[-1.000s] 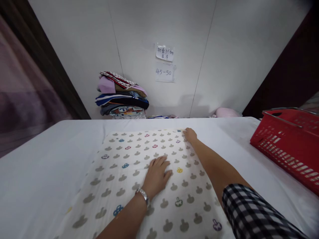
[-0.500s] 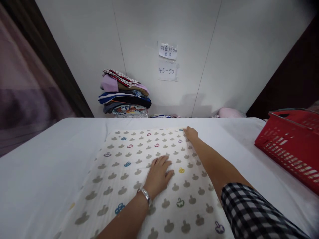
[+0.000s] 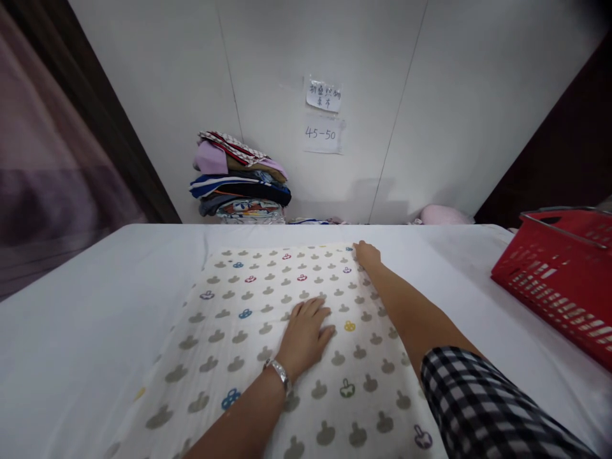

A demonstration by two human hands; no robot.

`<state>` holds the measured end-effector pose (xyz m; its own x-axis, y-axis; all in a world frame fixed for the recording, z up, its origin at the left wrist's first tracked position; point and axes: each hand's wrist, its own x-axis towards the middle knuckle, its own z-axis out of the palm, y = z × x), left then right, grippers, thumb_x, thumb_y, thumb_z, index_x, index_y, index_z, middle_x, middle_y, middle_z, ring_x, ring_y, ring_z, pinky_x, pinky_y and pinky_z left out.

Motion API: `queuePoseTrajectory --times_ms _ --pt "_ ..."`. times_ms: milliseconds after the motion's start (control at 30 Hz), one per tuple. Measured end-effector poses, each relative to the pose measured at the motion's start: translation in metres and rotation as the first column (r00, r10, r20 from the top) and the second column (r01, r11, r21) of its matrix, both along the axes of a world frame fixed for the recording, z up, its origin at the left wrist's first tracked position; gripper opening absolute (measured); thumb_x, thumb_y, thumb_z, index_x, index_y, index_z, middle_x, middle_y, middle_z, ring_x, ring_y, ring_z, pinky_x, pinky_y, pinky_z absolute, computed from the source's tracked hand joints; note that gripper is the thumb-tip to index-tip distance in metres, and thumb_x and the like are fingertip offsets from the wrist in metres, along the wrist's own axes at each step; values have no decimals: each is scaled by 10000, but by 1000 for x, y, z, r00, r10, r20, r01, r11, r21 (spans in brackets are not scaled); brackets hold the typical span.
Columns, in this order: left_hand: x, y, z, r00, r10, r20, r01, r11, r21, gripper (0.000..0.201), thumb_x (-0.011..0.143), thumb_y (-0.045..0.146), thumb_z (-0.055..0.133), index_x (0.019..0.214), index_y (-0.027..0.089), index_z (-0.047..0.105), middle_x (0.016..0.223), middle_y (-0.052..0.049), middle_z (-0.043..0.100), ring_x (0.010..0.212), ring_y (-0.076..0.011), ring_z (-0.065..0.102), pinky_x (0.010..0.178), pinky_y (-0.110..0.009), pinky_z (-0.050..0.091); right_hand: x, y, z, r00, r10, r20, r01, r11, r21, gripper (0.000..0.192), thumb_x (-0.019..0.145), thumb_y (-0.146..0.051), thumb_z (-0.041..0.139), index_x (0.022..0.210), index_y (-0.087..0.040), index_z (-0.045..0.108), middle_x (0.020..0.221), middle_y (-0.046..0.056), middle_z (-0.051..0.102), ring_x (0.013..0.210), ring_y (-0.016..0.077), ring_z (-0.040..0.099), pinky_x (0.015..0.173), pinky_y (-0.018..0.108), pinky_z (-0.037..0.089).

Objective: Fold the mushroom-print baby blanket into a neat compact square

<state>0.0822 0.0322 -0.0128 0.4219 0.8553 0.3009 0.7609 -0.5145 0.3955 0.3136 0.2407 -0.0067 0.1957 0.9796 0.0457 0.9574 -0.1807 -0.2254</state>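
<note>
A white cloth (image 3: pixel 224 344) printed with grey and coloured mushroom shapes lies spread before me, its near end running out of the bottom of the view. On its middle rests my left hand (image 3: pixel 306 335), palm down and fingers stretched out, with a silver bracelet at the wrist. My right hand (image 3: pixel 368 255) reaches to the cloth's far right corner. Its fingers are closed at that corner, pinching the edge; the fingertips are partly hidden.
A white-covered table (image 3: pixel 95 306) lies under the cloth. At the right stands a red plastic basket (image 3: pixel 564 268). Behind the table's far edge are a stack of folded fabrics (image 3: pixel 241 182) and a pink bundle (image 3: pixel 442 215). Paper signs (image 3: pixel 324 134) hang on the wall, and a curtain (image 3: pixel 52 159) is at the left.
Both hands and the cloth hold nearly the same places. The whole view has shifted very slightly.
</note>
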Motion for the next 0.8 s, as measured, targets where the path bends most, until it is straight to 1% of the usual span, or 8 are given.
queuePoseTrajectory --times_ms 133,200,267,367,433,600,700,800 --pt "0 0 1 1000 3 4 -3 1000 -6 304 849 331 514 1134 237 566 1314 -64 523 1235 -242 424 1050 -467 295 -1 -4 6 998 48 40 -50 998 37 343 953 -361 347 1148 -165 551 1037 165 626 1022 250 582 842 351 403" --pt "0 0 2 1000 3 9 -2 1000 -9 306 847 329 517 1134 236 566 1313 -63 524 1237 -241 423 1051 -465 294 -10 -8 10 994 83 67 -87 994 73 348 956 -318 334 1203 -153 515 1160 185 577 1128 261 515 911 378 366" --pt "0 0 1 1000 -1 14 1 1000 -12 304 846 329 517 1132 240 568 1315 -63 523 1237 -241 424 1053 -467 290 -25 -14 11 981 172 93 -183 976 121 381 955 -310 334 1287 -163 450 1328 164 476 1262 242 388 1008 377 281" --pt "1 0 1 1000 2 11 -2 1000 -14 303 848 332 511 1134 245 566 1318 -65 519 1240 -243 422 1057 -476 279 -54 -25 5 897 431 97 -441 885 150 476 958 -387 301 1385 -180 340 1482 103 298 1371 201 202 1087 353 156" --pt "1 0 1 1000 4 6 -4 1000 -16 302 848 332 512 1132 243 565 1318 -65 518 1241 -241 421 1058 -473 276 -69 -30 -2 831 552 61 -556 826 94 538 948 -460 272 1406 -180 310 1507 95 244 1387 216 163 1096 387 128" --pt "1 0 1 1000 -6 4 6 1000 -12 293 849 333 512 1121 239 566 1316 -65 519 1239 -237 423 1050 -459 287 -78 -30 -6 831 556 -2 -556 830 -32 582 924 -534 277 1398 -201 333 1512 86 234 1390 255 156 1091 442 129" --pt "0 1 0 1000 -8 15 8 1000 -4 297 849 333 510 1127 243 565 1319 -67 517 1237 -237 423 1044 -460 293 -64 -28 -5 835 551 3 -551 835 -21 550 930 -515 283 1378 -208 366 1507 88 248 1388 248 171 1089 422 157" --pt "0 1 -1 1000 -11 9 11 1000 5 299 851 323 510 1133 239 564 1315 -65 520 1235 -236 422 1042 -458 294 -43 -27 -6 885 464 44 -465 885 10 552 929 -510 292 1382 -200 359 1509 94 240 1393 239 155 1098 430 129"
